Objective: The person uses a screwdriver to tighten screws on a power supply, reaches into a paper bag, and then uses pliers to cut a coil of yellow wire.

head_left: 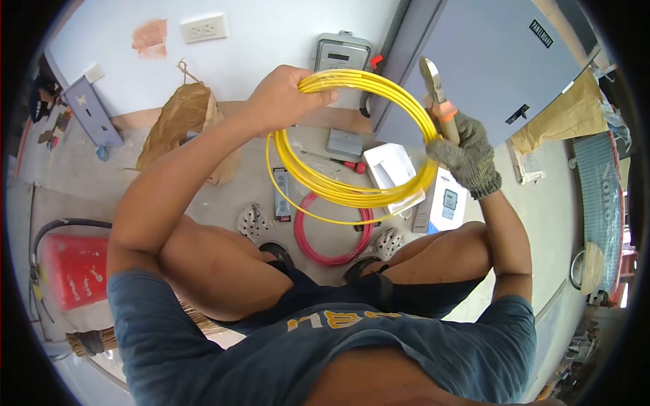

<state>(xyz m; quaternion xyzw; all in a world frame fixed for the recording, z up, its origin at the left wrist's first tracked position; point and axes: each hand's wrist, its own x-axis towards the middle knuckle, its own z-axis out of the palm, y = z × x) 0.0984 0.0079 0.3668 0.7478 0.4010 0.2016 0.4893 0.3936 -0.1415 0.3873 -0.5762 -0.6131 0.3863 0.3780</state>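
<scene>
A coil of yellow electrical wire (352, 198) is held up in front of me, above the floor. My left hand (288, 98), bare, grips its upper left side with fingers and thumb wrapped around the strands. One loose turn of wire hangs lower than the rest. My right hand (469, 154), in a grey knit glove, is closed around a pair of pliers (445, 111) with orange on the handles, jaws pointing up. Its fingers also touch the right side of the coil. Beneath, between my feet, lies a coil of red wire (298, 233).
A red-handled screwdriver (353, 166), a grey box (344, 143), an open white box (389, 166) and a meter box (443, 201) lie on the floor. An electric meter (343, 52) and grey panelboard (487, 61) stand ahead. Left are a paper bag (177, 128) and red extinguisher (74, 271).
</scene>
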